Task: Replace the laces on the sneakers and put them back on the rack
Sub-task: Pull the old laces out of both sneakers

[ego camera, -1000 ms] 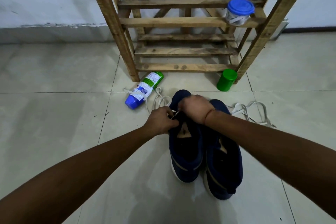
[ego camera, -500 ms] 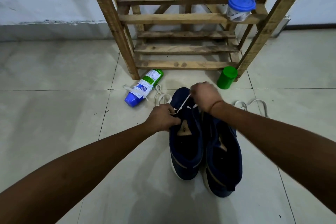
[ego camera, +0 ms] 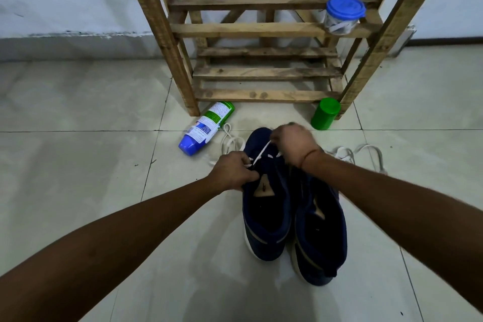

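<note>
Two navy sneakers stand side by side on the tiled floor, the left sneaker (ego camera: 266,219) and the right sneaker (ego camera: 320,238). My left hand (ego camera: 234,171) grips the left sneaker's upper edge beside the eyelets. My right hand (ego camera: 294,142) pinches a white lace (ego camera: 261,153) and holds it taut over the toe end of that sneaker. More white lace (ego camera: 230,140) lies looped on the floor left of the toe. Another loose lace (ego camera: 366,154) lies on the floor to the right. The wooden rack (ego camera: 261,72) stands just beyond the sneakers.
A blue-capped spray can (ego camera: 206,128) lies on its side by the rack's left leg. A green cap (ego camera: 325,114) stands at the right leg. On a rack slat sits a clear tub with a blue lid (ego camera: 343,14). A white wall runs behind.
My right hand has lifted away from my left hand toward the toe, drawing the white lace out taut. My left hand stays on the sneaker.
</note>
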